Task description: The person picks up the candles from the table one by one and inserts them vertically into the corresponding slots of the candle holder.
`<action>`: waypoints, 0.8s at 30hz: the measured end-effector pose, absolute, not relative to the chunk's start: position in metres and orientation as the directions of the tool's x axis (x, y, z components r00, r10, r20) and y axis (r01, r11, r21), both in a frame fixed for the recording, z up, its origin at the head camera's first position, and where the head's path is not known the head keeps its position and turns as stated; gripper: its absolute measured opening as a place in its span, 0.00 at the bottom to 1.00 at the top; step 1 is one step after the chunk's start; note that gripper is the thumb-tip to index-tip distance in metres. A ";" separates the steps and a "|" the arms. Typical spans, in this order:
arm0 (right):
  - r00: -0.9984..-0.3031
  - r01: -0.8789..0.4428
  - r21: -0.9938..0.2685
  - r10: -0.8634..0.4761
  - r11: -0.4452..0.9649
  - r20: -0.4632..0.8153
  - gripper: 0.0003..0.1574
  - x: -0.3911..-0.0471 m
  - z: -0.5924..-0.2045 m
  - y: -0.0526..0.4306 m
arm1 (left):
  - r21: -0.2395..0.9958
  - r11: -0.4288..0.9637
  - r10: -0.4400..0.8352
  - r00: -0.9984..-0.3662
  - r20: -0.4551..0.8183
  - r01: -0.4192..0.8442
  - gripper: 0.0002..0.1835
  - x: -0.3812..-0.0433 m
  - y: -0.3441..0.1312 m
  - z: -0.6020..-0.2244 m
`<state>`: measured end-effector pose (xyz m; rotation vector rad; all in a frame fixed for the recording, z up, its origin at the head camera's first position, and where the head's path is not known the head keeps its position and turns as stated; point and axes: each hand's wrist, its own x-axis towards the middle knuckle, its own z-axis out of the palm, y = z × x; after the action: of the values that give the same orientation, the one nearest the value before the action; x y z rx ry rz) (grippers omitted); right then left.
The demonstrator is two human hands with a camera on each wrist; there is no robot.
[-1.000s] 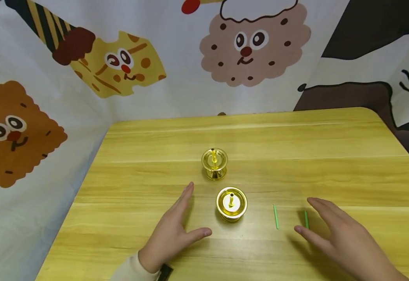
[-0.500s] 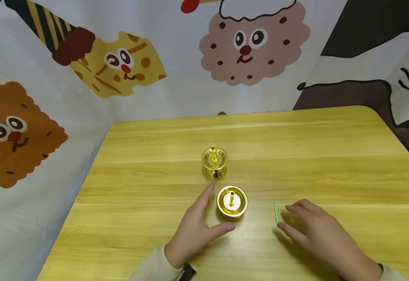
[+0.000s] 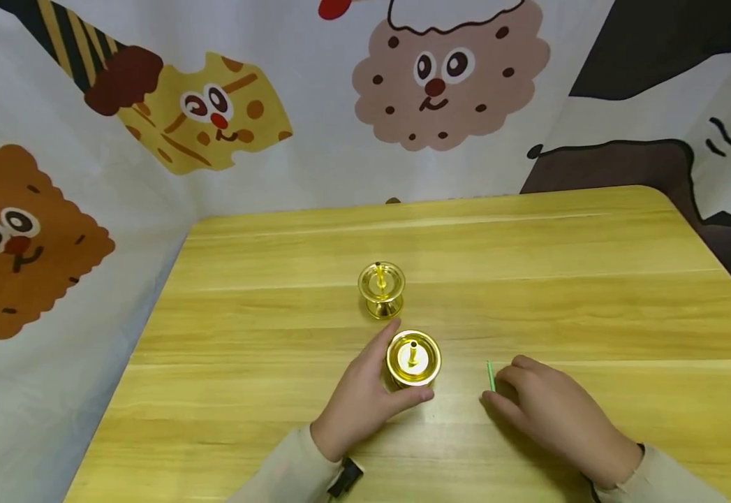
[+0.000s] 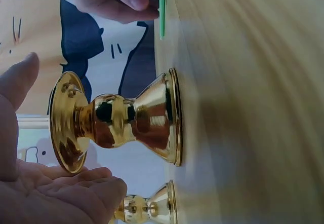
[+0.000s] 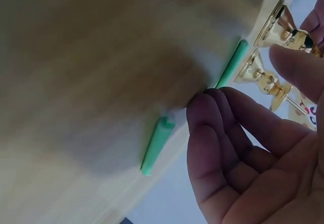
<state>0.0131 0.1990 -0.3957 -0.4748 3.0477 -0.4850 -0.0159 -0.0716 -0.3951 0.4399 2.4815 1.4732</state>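
A shiny gold candle holder (image 3: 413,358), with a round dish and a thin post at its centre, stands upright on the table. My left hand (image 3: 365,398) is around its left side, thumb in front and fingers behind. In the left wrist view, the holder's dish (image 4: 68,122) lies between the spread thumb and fingers. My right hand (image 3: 547,405) is low over the table, its fingers loosely bent beside a thin green stick (image 3: 490,376). The right wrist view shows the thumb apart from the fingers. A second green stick (image 5: 157,145) lies under that hand, hidden from the head view.
A matching gold candle holder (image 3: 382,285) stands just behind the first one. The wood-grain table (image 3: 264,265) backs onto a white cloth (image 3: 321,140) printed with cartoon biscuits. A small black device (image 3: 346,478) sits at my left wrist.
My left hand has moved right until its thumb and fingers bracket the near candle holder. My right hand has moved left toward the green stick, covering the other one, its fingers now more bent.
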 end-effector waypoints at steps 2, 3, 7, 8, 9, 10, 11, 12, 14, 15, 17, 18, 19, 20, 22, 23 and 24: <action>-0.954 -0.283 -0.295 -0.298 0.913 -0.006 0.21 0.009 -0.396 0.197 | 0.880 0.456 0.364 -0.930 -0.049 0.132 0.57 -0.017 -0.070 -0.396; -0.955 -0.279 -0.288 -0.297 0.916 -0.022 0.20 0.007 -0.396 0.196 | 0.880 0.457 0.363 -0.930 -0.054 0.127 0.56 -0.017 -0.070 -0.397; -0.955 -0.273 -0.268 -0.294 0.924 -0.044 0.17 0.002 -0.397 0.193 | 0.878 0.463 0.359 -0.931 -0.062 0.120 0.54 -0.017 -0.067 -0.398; -0.955 -0.273 -0.265 -0.294 0.925 -0.043 0.17 0.001 -0.397 0.192 | 0.879 0.462 0.359 -0.931 -0.063 0.118 0.54 -0.018 -0.067 -0.399; -0.955 -0.274 -0.263 -0.294 0.925 -0.040 0.17 0.001 -0.397 0.192 | 0.879 0.461 0.358 -0.932 -0.064 0.117 0.53 -0.018 -0.066 -0.399; -0.955 -0.276 -0.262 -0.295 0.925 -0.037 0.17 0.000 -0.397 0.192 | 0.880 0.461 0.357 -0.932 -0.064 0.117 0.53 -0.018 -0.066 -0.398; -0.954 -0.282 -0.259 -0.300 0.924 -0.029 0.18 -0.001 -0.398 0.192 | 0.879 0.462 0.356 -0.932 -0.064 0.116 0.52 -0.018 -0.066 -0.398; -0.952 -0.289 -0.257 -0.305 0.922 -0.023 0.18 -0.002 -0.398 0.192 | 0.878 0.463 0.355 -0.933 -0.061 0.119 0.52 -0.018 -0.066 -0.398; -0.949 -0.300 -0.257 -0.314 0.919 -0.015 0.20 -0.004 -0.398 0.191 | 0.873 0.472 0.352 -0.934 -0.058 0.124 0.52 -0.018 -0.066 -0.397; -0.948 -0.305 -0.257 -0.319 0.917 -0.013 0.19 -0.006 -0.398 0.191 | 0.871 0.474 0.351 -0.935 -0.056 0.126 0.51 -0.018 -0.066 -0.397; -0.945 -0.314 -0.256 -0.328 0.914 -0.012 0.19 -0.008 -0.398 0.190 | 0.869 0.478 0.350 -0.935 -0.055 0.127 0.51 -0.019 -0.067 -0.397; -0.944 -0.313 -0.257 -0.329 0.914 -0.017 0.19 -0.008 -0.398 0.190 | 0.868 0.479 0.351 -0.935 -0.053 0.131 0.51 -0.019 -0.067 -0.397; -0.944 -0.312 -0.261 -0.329 0.913 -0.020 0.19 -0.009 -0.398 0.190 | 0.867 0.481 0.351 -0.935 -0.053 0.132 0.51 -0.019 -0.067 -0.398; -0.944 -0.312 -0.264 -0.328 0.913 -0.021 0.19 -0.010 -0.397 0.189 | 0.867 0.481 0.351 -0.935 -0.052 0.133 0.51 -0.019 -0.067 -0.398; -0.947 -0.304 -0.277 -0.322 0.912 -0.019 0.18 -0.010 -0.397 0.189 | 0.866 0.481 0.353 -0.934 -0.050 0.135 0.51 -0.020 -0.067 -0.397; -0.949 -0.297 -0.285 -0.315 0.911 -0.018 0.18 -0.011 -0.397 0.189 | 0.865 0.482 0.354 -0.934 -0.048 0.138 0.51 -0.020 -0.067 -0.398; -0.951 -0.289 -0.297 -0.307 0.910 -0.016 0.17 -0.011 -0.397 0.189 | 0.865 0.483 0.355 -0.934 -0.047 0.140 0.51 -0.021 -0.067 -0.398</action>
<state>-0.0107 0.1892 -0.3969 -0.4703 3.0091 -0.4542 -0.0207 -0.0666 -0.3980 0.4259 2.5094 1.4328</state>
